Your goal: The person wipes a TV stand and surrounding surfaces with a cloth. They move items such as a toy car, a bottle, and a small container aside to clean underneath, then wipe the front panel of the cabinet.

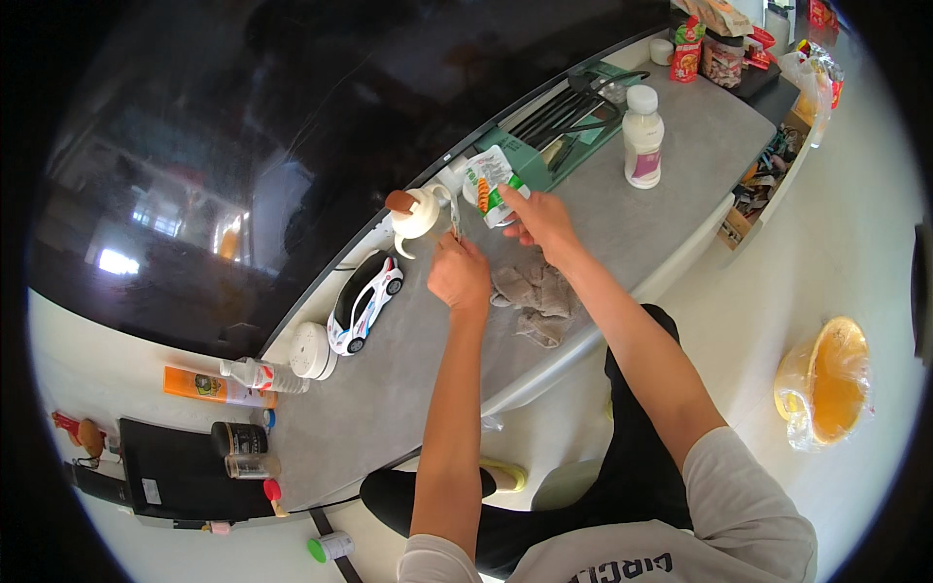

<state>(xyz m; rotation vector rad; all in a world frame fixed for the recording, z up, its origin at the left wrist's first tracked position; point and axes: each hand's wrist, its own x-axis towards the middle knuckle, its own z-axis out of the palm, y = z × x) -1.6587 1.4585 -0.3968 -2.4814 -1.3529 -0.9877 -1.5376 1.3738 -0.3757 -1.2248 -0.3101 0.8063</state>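
My right hand [543, 222] grips the lower edge of a white and green printed packet [490, 182] in front of a green plastic tray [525, 157]. Just left of it, my left hand [459, 271] is closed around the lower end of a narrow, light-coloured item [455, 215], which I cannot identify. Beyond that hand stands a cream cup with handles and a brown lid piece [414, 213]. A crumpled grey-brown cloth [543, 291] lies on the grey tabletop [379, 393], nearer to me than both hands.
A white toy car [366, 304], a round white container [312, 351] and a clear plastic bottle [270, 376] line the left side below a large black screen [219, 167]. A white-capped bottle [643, 138] stands at right, near an open drawer [765, 182]. A lined yellow bin [824, 382] is on the floor.
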